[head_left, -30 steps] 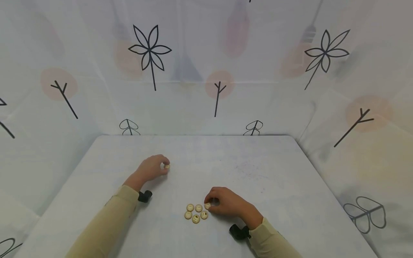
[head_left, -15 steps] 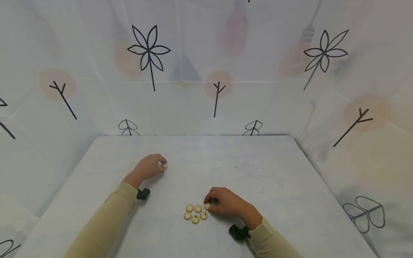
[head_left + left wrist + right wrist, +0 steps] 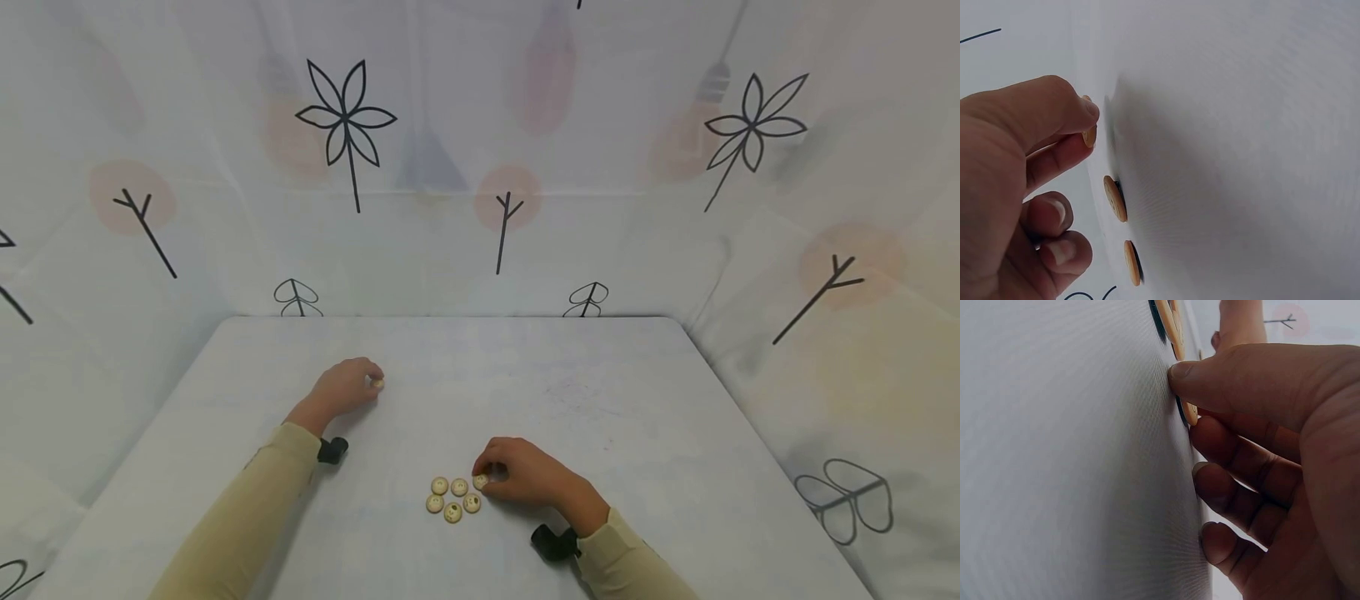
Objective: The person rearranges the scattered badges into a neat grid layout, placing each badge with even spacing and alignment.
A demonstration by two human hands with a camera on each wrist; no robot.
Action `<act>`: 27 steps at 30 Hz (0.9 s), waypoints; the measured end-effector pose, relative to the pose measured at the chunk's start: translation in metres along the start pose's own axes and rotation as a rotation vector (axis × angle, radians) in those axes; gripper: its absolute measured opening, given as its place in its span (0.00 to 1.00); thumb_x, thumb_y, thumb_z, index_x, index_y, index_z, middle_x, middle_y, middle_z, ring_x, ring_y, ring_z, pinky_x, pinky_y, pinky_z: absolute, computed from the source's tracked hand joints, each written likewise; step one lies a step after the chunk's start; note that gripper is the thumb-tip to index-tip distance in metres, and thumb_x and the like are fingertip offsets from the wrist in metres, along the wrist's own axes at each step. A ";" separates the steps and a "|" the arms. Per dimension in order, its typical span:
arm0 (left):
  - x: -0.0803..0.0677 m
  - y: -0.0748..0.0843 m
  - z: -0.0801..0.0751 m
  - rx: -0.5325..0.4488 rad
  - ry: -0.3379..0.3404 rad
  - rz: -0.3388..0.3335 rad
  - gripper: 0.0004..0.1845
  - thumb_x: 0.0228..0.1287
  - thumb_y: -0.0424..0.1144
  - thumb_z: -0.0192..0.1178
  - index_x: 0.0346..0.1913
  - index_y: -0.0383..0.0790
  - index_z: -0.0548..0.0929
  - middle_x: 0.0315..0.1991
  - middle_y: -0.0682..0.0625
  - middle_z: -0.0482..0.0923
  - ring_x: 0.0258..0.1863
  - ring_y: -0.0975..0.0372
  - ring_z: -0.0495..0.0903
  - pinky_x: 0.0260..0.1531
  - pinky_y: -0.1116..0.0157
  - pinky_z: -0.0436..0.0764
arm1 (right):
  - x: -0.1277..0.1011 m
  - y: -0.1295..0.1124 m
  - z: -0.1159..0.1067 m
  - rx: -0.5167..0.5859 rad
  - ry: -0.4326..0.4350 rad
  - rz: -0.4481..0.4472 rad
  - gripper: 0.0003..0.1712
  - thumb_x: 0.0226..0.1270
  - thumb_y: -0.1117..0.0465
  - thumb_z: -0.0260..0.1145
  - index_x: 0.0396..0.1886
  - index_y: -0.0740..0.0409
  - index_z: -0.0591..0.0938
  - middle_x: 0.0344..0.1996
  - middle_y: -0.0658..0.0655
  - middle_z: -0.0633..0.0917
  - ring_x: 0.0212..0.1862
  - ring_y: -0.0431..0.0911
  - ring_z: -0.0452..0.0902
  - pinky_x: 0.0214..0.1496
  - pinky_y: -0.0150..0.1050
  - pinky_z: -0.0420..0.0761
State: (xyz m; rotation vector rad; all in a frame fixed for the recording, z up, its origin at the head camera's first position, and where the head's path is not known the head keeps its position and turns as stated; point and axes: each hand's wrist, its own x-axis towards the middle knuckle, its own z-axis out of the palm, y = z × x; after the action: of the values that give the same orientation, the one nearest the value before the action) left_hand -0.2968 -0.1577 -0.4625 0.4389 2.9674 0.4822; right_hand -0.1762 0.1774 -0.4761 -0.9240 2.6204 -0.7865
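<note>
My left hand (image 3: 343,389) is low over the white table at the left, pinching a small round wooden disc (image 3: 1089,136) between thumb and forefinger. Two more discs (image 3: 1115,199) lie close below those fingers in the left wrist view; the head view does not show them by that hand. My right hand (image 3: 528,475) is nearer the front, its thumb and forefinger pinching another disc (image 3: 480,482) at the table surface. Just left of it lies a loose cluster of several pale discs (image 3: 459,487) with small dark facial markings. One dark-marked disc (image 3: 453,512) is at the cluster's front.
The white table (image 3: 637,433) ends in a straight back edge against a printed cloth (image 3: 442,267) with flower and twig drawings. Faint purple marks (image 3: 573,396) show on the tabletop to the right. Black wrist cameras (image 3: 555,543) hang beneath both wrists.
My left hand has shifted slightly left with the disc in its pinch. The right hand keeps its place beside the cluster, apart from a slight shift of the whole view.
</note>
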 end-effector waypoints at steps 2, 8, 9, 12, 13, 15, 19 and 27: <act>0.000 0.000 0.000 0.003 -0.004 -0.007 0.15 0.67 0.41 0.58 0.52 0.41 0.82 0.56 0.42 0.79 0.61 0.46 0.74 0.62 0.47 0.70 | 0.000 0.000 0.000 0.000 0.003 -0.003 0.09 0.61 0.55 0.69 0.42 0.42 0.85 0.37 0.38 0.80 0.39 0.32 0.72 0.45 0.32 0.76; 0.000 0.002 -0.003 0.002 -0.008 -0.015 0.15 0.66 0.40 0.58 0.52 0.39 0.82 0.55 0.41 0.80 0.60 0.45 0.75 0.61 0.47 0.72 | 0.000 0.001 0.002 -0.002 0.006 -0.008 0.09 0.62 0.54 0.69 0.42 0.42 0.85 0.37 0.37 0.80 0.39 0.31 0.72 0.45 0.31 0.76; 0.000 0.002 -0.003 0.000 -0.007 -0.016 0.15 0.66 0.40 0.57 0.52 0.39 0.82 0.55 0.41 0.80 0.60 0.45 0.75 0.61 0.47 0.72 | 0.000 0.001 0.002 -0.003 0.006 -0.007 0.09 0.62 0.54 0.69 0.42 0.41 0.85 0.37 0.37 0.80 0.39 0.31 0.72 0.45 0.32 0.76; 0.002 0.001 -0.002 -0.004 -0.004 -0.017 0.14 0.66 0.39 0.57 0.52 0.38 0.82 0.55 0.40 0.80 0.60 0.44 0.74 0.61 0.47 0.71 | 0.000 0.002 0.002 -0.004 0.004 0.001 0.09 0.62 0.54 0.69 0.42 0.41 0.85 0.37 0.37 0.80 0.39 0.31 0.72 0.46 0.31 0.76; 0.002 0.001 -0.002 -0.003 -0.003 -0.018 0.15 0.67 0.39 0.57 0.52 0.38 0.82 0.55 0.40 0.80 0.61 0.44 0.74 0.61 0.47 0.71 | 0.000 0.001 0.002 -0.003 0.004 0.003 0.09 0.62 0.54 0.69 0.42 0.41 0.85 0.37 0.37 0.80 0.39 0.31 0.72 0.46 0.31 0.76; 0.004 0.000 -0.001 0.002 0.002 -0.017 0.14 0.66 0.39 0.57 0.51 0.38 0.82 0.55 0.40 0.80 0.60 0.44 0.74 0.61 0.47 0.71 | 0.000 0.001 0.002 0.000 0.003 0.005 0.09 0.61 0.54 0.69 0.42 0.41 0.85 0.37 0.37 0.80 0.39 0.31 0.72 0.45 0.31 0.76; 0.006 0.000 0.001 0.011 0.009 -0.020 0.14 0.66 0.39 0.57 0.51 0.38 0.82 0.55 0.41 0.80 0.60 0.45 0.75 0.61 0.47 0.72 | 0.000 0.000 0.001 0.005 0.000 0.003 0.09 0.61 0.55 0.69 0.42 0.42 0.85 0.38 0.38 0.80 0.39 0.32 0.72 0.45 0.31 0.76; 0.007 -0.002 0.003 0.008 0.013 -0.029 0.15 0.65 0.40 0.58 0.51 0.39 0.82 0.55 0.41 0.80 0.59 0.45 0.75 0.60 0.47 0.72 | 0.000 0.000 0.002 -0.007 0.003 -0.001 0.09 0.61 0.55 0.69 0.42 0.42 0.85 0.38 0.38 0.80 0.39 0.31 0.72 0.45 0.31 0.76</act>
State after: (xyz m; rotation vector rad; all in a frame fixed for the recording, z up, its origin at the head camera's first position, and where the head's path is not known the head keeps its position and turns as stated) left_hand -0.3036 -0.1560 -0.4666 0.3939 2.9846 0.4716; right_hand -0.1758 0.1768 -0.4779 -0.9269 2.6265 -0.7802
